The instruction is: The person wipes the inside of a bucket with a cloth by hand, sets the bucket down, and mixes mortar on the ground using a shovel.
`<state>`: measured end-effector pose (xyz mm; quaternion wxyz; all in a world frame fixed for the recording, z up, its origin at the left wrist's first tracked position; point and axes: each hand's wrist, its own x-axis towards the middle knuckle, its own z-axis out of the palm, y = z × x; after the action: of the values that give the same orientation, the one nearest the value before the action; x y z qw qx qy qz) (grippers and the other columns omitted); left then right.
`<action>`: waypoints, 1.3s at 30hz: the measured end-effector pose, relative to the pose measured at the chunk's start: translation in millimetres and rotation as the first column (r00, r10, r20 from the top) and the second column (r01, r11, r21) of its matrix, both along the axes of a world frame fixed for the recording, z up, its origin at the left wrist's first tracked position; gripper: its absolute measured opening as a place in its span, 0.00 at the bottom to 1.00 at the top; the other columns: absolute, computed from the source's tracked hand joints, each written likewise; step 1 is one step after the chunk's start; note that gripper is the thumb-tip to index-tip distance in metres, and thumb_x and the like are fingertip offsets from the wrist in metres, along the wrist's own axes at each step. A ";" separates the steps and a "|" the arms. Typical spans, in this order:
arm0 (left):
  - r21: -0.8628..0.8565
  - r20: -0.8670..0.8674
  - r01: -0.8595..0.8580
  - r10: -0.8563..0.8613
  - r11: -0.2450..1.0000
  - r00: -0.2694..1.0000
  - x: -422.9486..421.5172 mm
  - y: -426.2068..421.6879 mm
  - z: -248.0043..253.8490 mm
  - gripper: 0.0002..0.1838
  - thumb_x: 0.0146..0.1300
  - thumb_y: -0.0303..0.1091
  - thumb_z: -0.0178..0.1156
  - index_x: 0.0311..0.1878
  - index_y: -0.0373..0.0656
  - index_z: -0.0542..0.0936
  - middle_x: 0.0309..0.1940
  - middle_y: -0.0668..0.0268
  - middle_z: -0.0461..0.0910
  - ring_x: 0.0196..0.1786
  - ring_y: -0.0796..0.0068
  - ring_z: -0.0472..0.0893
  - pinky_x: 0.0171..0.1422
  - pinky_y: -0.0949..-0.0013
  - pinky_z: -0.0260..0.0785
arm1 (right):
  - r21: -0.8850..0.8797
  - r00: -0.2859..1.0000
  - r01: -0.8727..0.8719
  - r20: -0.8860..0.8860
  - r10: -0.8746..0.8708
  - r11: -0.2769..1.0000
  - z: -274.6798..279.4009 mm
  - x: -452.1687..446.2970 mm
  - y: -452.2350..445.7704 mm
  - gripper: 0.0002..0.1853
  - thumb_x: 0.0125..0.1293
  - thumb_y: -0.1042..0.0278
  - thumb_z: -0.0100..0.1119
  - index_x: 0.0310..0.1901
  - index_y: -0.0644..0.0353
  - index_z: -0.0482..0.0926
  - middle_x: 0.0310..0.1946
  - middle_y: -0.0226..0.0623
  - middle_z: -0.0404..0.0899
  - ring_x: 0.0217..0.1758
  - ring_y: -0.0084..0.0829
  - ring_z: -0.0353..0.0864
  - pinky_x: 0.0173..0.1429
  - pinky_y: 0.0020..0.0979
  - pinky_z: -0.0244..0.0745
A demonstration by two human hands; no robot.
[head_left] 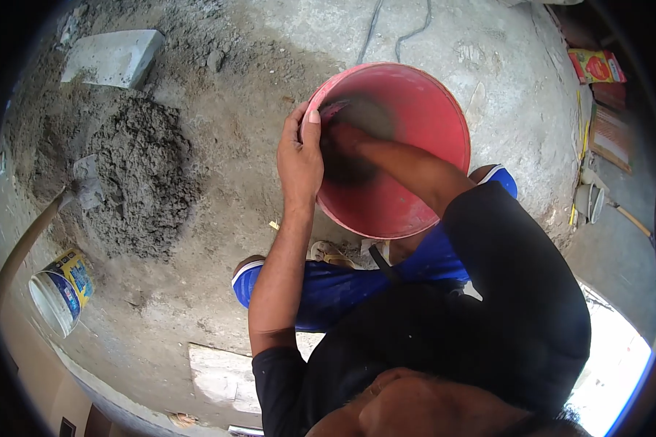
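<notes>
A large red tub (430, 146) stands on the ground in front of me, tilted toward the left, with dark grey material (368, 116) at its bottom. My left hand (302, 149) is wrapped round the tub's left rim, thumb on the inner side. Deep inside the tub is my right hand (342, 140), in shadow against the dark material. Its fingers are too dark to make out, and so is anything they may hold.
A heap of wet grey mortar (142, 178) lies at the left, with a shovel (33, 233) resting in it. Beyond it is a pale slab (113, 58). A white bucket (62, 291) lies lower left. A colourful packet (596, 67) and another bucket (589, 202) are at the right.
</notes>
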<state>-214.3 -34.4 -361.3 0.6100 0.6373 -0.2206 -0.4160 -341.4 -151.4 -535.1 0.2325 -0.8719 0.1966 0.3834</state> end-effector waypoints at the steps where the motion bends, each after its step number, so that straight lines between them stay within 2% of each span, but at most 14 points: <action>1: 0.013 0.051 0.000 -0.001 1.000 0.999 -0.3 0.1 0.3 0.24 0.76 0.45 0.55 0.62 0.34 0.76 0.54 0.54 0.82 0.57 0.68 0.80 0.64 0.67 0.69 | 0.077 0.901 0.317 0.287 -0.326 0.945 -41.2 5.7 -9.2 0.17 0.69 0.68 0.48 0.53 0.61 0.83 0.59 0.50 0.79 0.61 0.47 0.80 0.68 0.44 0.73; 2: 0.024 0.100 0.005 -0.007 1.000 0.995 0.1 0.0 0.3 0.24 0.75 0.46 0.55 0.62 0.34 0.76 0.54 0.54 0.82 0.57 0.68 0.80 0.64 0.67 0.69 | 0.238 0.621 0.567 0.504 -0.600 0.788 -72.3 7.0 -9.4 0.17 0.69 0.67 0.49 0.53 0.62 0.82 0.59 0.50 0.80 0.61 0.47 0.80 0.68 0.44 0.73; 6: 0.017 0.071 -0.009 0.007 1.000 0.997 -1.4 0.5 -1.0 0.25 0.75 0.46 0.55 0.63 0.34 0.76 0.54 0.54 0.82 0.57 0.68 0.80 0.63 0.67 0.69 | 0.103 0.680 0.384 0.641 -0.356 0.918 -105.0 -16.2 48.4 0.17 0.69 0.65 0.51 0.53 0.62 0.83 0.57 0.50 0.81 0.61 0.47 0.80 0.67 0.44 0.75; 8: 0.021 0.046 -0.005 0.004 1.000 0.999 -0.1 2.4 1.1 0.25 0.75 0.46 0.55 0.63 0.33 0.76 0.54 0.54 0.82 0.57 0.68 0.80 0.63 0.67 0.69 | 0.024 0.974 -0.083 0.211 0.076 0.996 -77.9 -40.0 51.4 0.18 0.69 0.64 0.49 0.53 0.61 0.83 0.57 0.49 0.81 0.61 0.46 0.80 0.67 0.44 0.74; 10: -0.010 0.027 0.013 -0.013 1.000 1.000 -0.5 -2.5 2.3 0.25 0.75 0.46 0.55 0.63 0.33 0.76 0.54 0.54 0.82 0.57 0.68 0.80 0.63 0.67 0.69 | 0.149 0.810 -0.507 -0.255 0.528 0.849 -35.5 -51.1 33.8 0.18 0.69 0.64 0.48 0.53 0.60 0.84 0.56 0.48 0.82 0.61 0.45 0.81 0.68 0.44 0.74; 14: 0.001 0.024 0.008 -0.008 1.000 1.000 0.0 -1.2 4.8 0.25 0.75 0.46 0.55 0.63 0.32 0.76 0.54 0.54 0.82 0.57 0.69 0.80 0.63 0.67 0.69 | 0.085 0.944 -0.299 -0.118 0.308 0.950 11.4 -24.7 18.3 0.19 0.68 0.62 0.48 0.53 0.59 0.84 0.56 0.46 0.82 0.61 0.43 0.81 0.68 0.44 0.73; 17: 0.001 0.042 0.013 -0.013 1.000 0.999 0.4 -0.3 2.7 0.25 0.75 0.46 0.55 0.63 0.33 0.76 0.54 0.54 0.82 0.57 0.68 0.80 0.64 0.67 0.69 | -0.052 0.985 -0.169 0.032 0.170 0.984 -18.9 -15.3 26.1 0.19 0.67 0.60 0.50 0.52 0.58 0.84 0.53 0.45 0.84 0.58 0.43 0.83 0.67 0.44 0.74; 19: -0.001 0.066 0.008 -0.008 1.000 0.998 0.0 0.0 1.9 0.25 0.75 0.45 0.55 0.62 0.33 0.76 0.54 0.54 0.82 0.57 0.68 0.80 0.64 0.67 0.69 | -0.187 0.813 -0.027 0.567 0.130 0.982 -81.2 -19.5 25.6 0.18 0.67 0.60 0.50 0.50 0.58 0.85 0.53 0.45 0.84 0.54 0.43 0.84 0.67 0.46 0.74; 23: 0.013 0.067 -0.003 0.002 1.000 0.998 -0.5 0.4 1.5 0.24 0.75 0.45 0.55 0.62 0.34 0.77 0.54 0.54 0.82 0.58 0.68 0.79 0.64 0.67 0.69 | -0.359 0.729 -0.110 0.605 0.320 0.927 -144.7 -7.0 -1.9 0.19 0.67 0.59 0.50 0.52 0.57 0.84 0.56 0.44 0.82 0.54 0.44 0.85 0.66 0.47 0.74; 29: 0.002 0.053 -0.010 0.010 1.000 0.999 -2.1 0.3 4.1 0.23 0.75 0.44 0.56 0.62 0.34 0.77 0.53 0.54 0.82 0.56 0.67 0.80 0.63 0.66 0.70 | -0.506 0.920 -0.144 0.247 0.303 0.850 -53.5 1.6 -52.9 0.19 0.67 0.62 0.51 0.50 0.64 0.84 0.53 0.47 0.83 0.52 0.42 0.86 0.56 0.45 0.81; 31: 0.018 0.035 -0.018 0.018 1.000 0.999 -0.9 1.3 5.5 0.23 0.75 0.44 0.56 0.61 0.34 0.77 0.53 0.54 0.82 0.56 0.66 0.81 0.63 0.65 0.70 | -0.457 0.944 -0.330 -0.156 0.291 0.826 -30.0 -5.9 -59.6 0.19 0.70 0.62 0.49 0.55 0.58 0.82 0.53 0.46 0.84 0.58 0.43 0.82 0.58 0.42 0.78; 32: 0.018 0.052 -0.026 0.025 0.999 0.998 -1.4 1.6 4.6 0.23 0.75 0.44 0.56 0.61 0.33 0.77 0.53 0.54 0.82 0.55 0.66 0.81 0.62 0.65 0.70 | -0.452 0.941 -0.340 -0.162 0.298 0.825 -26.4 -15.7 -58.1 0.19 0.70 0.62 0.49 0.55 0.58 0.82 0.53 0.46 0.84 0.58 0.43 0.82 0.58 0.42 0.78; 36: 0.004 0.173 -0.061 0.059 0.998 0.983 -3.9 3.5 -5.6 0.23 0.74 0.45 0.58 0.59 0.33 0.78 0.51 0.52 0.83 0.54 0.64 0.82 0.61 0.64 0.71 | -0.491 0.975 -0.197 -0.185 0.119 0.849 -64.2 -82.6 -45.8 0.17 0.67 0.64 0.52 0.52 0.59 0.85 0.52 0.48 0.83 0.54 0.42 0.84 0.54 0.45 0.82; 39: 0.028 0.160 -0.091 0.086 0.995 0.983 -5.2 3.8 -6.2 0.23 0.73 0.45 0.59 0.57 0.33 0.79 0.51 0.51 0.83 0.54 0.62 0.82 0.60 0.63 0.71 | -0.328 0.916 0.263 -0.211 -0.342 0.907 -46.2 -96.7 8.3 0.17 0.69 0.63 0.52 0.53 0.55 0.85 0.55 0.43 0.83 0.59 0.40 0.83 0.56 0.50 0.81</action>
<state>-219.5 -30.6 -367.5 0.5970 0.6883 -0.2326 -0.3401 -438.1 -143.1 -581.3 0.1294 -0.7964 0.4141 0.4213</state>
